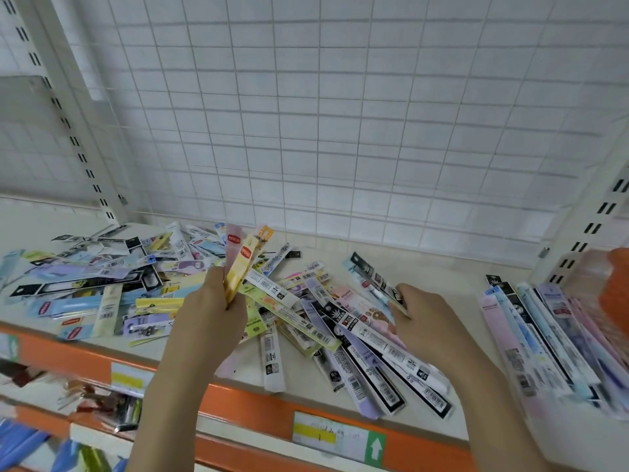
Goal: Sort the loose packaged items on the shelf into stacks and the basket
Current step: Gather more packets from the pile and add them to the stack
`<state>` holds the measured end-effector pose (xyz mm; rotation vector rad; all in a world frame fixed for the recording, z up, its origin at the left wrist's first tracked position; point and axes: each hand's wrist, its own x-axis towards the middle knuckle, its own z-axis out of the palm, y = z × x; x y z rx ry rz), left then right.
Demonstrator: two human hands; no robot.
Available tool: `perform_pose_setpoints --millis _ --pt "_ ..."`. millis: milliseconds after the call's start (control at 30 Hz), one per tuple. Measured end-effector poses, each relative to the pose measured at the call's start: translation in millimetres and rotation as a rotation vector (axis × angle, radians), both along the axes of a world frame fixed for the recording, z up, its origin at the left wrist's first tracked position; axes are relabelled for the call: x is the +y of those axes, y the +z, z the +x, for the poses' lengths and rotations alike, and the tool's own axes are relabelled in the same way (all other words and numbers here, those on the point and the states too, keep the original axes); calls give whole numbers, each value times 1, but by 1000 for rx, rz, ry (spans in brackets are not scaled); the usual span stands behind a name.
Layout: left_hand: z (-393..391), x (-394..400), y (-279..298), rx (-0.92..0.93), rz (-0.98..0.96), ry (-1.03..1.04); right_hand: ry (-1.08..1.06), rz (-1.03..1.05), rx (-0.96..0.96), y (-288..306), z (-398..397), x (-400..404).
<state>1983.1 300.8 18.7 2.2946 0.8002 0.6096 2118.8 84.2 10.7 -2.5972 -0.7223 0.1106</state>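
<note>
Several long, flat packaged items lie loose in a heap across the left and middle of the cream shelf. My left hand grips a small bunch of yellow and pink packets that stand upright and fan out above the heap. My right hand holds a dark packet by its lower end, at the right side of the middle pile. A neat stack of packets lies at the right of the shelf. An orange basket shows at the far right edge, mostly cut off.
A white wire grid panel backs the shelf, with slotted uprights at left and right. The shelf's orange front rail carries price labels. Lower shelves with other goods show at the bottom left.
</note>
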Motion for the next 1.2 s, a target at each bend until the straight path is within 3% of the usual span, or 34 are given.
perform_pose_setpoints --millis 367,600,767,1200 --pt "3 -2 -2 58 -27 0 -7 249 30 -3 -5 -6" --pt "4 1 -8 59 -78 23 14 11 -21 -9 -5 -4" --pt "4 1 -8 83 -19 46 75 2 149 -16 -5 -1" --pt "31 -19 -23 215 30 128 -96 87 20 -12 15 -24"
